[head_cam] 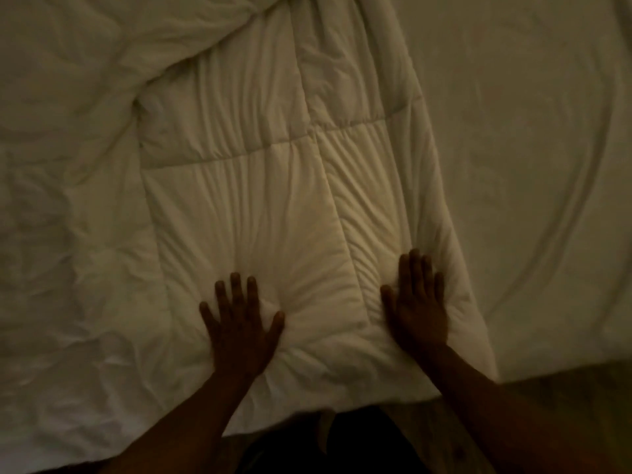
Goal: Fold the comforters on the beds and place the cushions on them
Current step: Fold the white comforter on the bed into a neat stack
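A white quilted comforter (273,186) lies on the bed in a long folded strip that runs from the near edge up the middle of the view. My left hand (239,323) presses flat on its near end with fingers spread. My right hand (419,306) lies flat on the strip's right edge, fingers together and pointing away from me. Neither hand grips the fabric. More of the comforter is bunched and wrinkled at the left (68,234). No cushion is in view.
The bare bed sheet (530,165) stretches flat to the right of the comforter, with a few curved creases. The bed's near edge and a dim strip of floor (564,388) show at the bottom right. The room is dark.
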